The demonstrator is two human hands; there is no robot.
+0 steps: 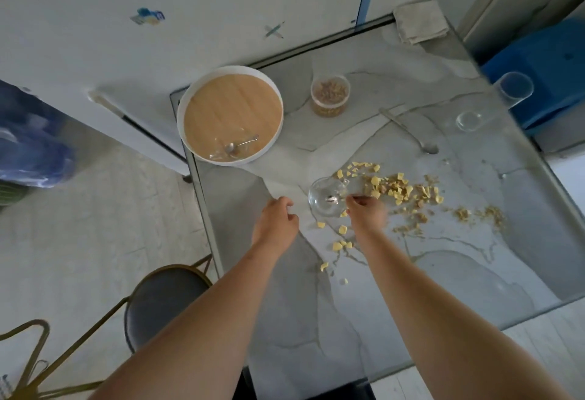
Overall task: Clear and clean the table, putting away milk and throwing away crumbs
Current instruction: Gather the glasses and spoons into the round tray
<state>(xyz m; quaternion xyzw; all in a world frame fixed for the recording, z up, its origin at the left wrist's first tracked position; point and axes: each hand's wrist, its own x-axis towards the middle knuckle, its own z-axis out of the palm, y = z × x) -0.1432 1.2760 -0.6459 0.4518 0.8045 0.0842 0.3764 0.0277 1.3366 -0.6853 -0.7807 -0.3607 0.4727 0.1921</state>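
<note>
- Left hand [278,219] is held loosely curled, empty.
- Right hand [367,213] is bunched beside the small clear glass bowl [327,198]; grip unclear.
- Yellow crumbs [399,190] are best swept in gently.

a single view, from a camera worn on the person's head, above the near edge of the table [411,273]. it faces forward and steeply down, so the tabletop is seen almost from overhead. the view is also rolled: the table runs slantwise from 6 o'clock toward 1 o'clock. the wide lens bends straight edges near the borders. both forearms [205,320] enter from the bottom edge. the left hand [278,213] and right hand [367,213] lie just below frame centre, close to the lens. the wall [95,19] falls at 11 o'clock, the floor [79,257] and a chair [161,301] at 8 o'clock, a blue stool [544,57] at 2 o'clock.
</note>
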